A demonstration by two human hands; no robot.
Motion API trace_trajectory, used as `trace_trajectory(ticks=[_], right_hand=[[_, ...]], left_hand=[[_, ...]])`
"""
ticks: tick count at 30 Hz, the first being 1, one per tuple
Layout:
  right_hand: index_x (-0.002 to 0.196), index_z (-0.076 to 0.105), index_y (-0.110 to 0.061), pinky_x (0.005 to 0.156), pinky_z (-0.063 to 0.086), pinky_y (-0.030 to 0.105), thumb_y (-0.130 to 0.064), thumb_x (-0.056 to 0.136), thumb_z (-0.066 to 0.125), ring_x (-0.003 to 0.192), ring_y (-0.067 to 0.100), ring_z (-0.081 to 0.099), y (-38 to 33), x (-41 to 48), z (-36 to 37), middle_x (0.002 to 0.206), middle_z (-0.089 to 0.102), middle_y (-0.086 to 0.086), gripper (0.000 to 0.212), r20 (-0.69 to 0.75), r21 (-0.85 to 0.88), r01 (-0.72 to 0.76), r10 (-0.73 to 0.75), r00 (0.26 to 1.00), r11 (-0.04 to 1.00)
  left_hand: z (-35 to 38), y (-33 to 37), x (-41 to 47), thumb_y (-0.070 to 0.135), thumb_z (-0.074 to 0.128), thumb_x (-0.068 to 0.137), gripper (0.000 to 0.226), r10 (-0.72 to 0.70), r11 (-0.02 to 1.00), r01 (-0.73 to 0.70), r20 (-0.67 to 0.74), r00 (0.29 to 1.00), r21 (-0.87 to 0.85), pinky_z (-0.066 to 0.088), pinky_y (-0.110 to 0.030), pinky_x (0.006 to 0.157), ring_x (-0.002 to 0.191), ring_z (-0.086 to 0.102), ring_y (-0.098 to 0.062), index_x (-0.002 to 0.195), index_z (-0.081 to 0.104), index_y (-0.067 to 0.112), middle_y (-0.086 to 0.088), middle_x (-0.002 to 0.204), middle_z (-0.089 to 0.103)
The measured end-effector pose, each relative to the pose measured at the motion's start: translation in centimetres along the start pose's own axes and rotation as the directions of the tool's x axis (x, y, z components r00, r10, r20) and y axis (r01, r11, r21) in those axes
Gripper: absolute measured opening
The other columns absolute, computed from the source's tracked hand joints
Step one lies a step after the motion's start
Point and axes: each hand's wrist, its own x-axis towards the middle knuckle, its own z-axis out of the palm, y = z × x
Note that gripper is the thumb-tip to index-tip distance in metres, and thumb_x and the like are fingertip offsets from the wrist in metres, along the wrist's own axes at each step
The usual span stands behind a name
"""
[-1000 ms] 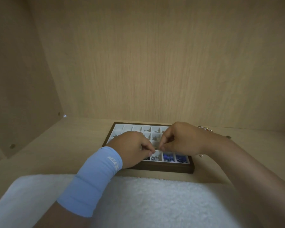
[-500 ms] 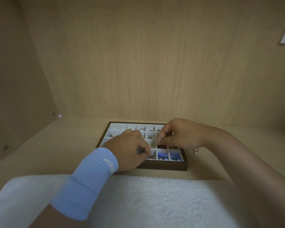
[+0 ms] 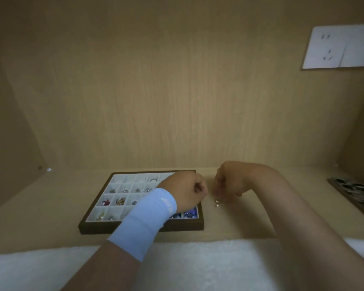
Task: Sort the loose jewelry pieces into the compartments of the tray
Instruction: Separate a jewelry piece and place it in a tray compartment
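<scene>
Right hand (image 3: 231,181) has moved off the dark-framed, white-lined compartment tray (image 3: 143,227). It's now past the tray's right edge, fingers curled down just above a small shiny metal piece (image 3: 216,202). Left hand (image 3: 185,190) slid right & farther, w/ fist over tray's right side. Fingertips no longer meet.

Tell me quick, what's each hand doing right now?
Left hand: curled over the tray, contents cannot be told.
Right hand: curled just over a small jewelry piece, grip cannot be told.

The tray (image 3: 135,227) is dark brown with white compartments (image 3: 118,178), the wristband (image 3: 147,219) pale blue.
</scene>
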Motion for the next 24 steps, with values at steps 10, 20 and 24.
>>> trace_trajectory(ticks=[10,20,24], right_hand=[[0.086,0.082,-0.028,0.054,0.044,0.016,-0.02,0.069,0.089,0.071,0.003,0.063,0.5,1.2,0.7,0.069,0.071,-0.017,0.021,-0.015,0.125,0.027,-0.025,1.0,0.992],[0.081,0.082,-0.028,0.053,0.042,0.01,-0.021,0.077,0.085,0.052,-0.014,0.056,0.8,0.9,0.2,0.056,0.067,-0.021,0.009,-0.097,0.259,0.126,-0.104,0.99,0.958],[0.087,0.082,-0.016,0.044,0.038,0.009,-0.014,0.083,0.079,0.045,-0.008,0.052,0.8,0.6,-0.1,0.059,0.069,-0.015,0.006,-0.278,0.508,0.25,-0.118,0.953,0.824]], left_hand=[[2.0,0.3,1.9,0.033,0.055,0.087,0.019,0.032,0.985,-0.021,-0.066,0.997,0.171,0.047,-0.034,0.091,0.1,0.05,-0.016,0.085,0.074,0.035,0.011,0.091,0.064],[1.1,-0.9,2.0,0.027,0.066,0.085,0.01,-0.031,0.983,0.005,-0.138,0.99,-0.183,0.046,-0.02,0.073,0.079,0.055,-0.003,0.081,0.069,0.036,0.023,0.076,0.062],[-0.8,-1.2,1.7,0.026,0.072,0.083,0.009,-0.133,0.894,0.059,-0.138,0.981,-0.444,0.058,-0.032,0.077,0.077,0.066,-0.008,0.089,0.069,0.033,0.009,0.087,0.07]])
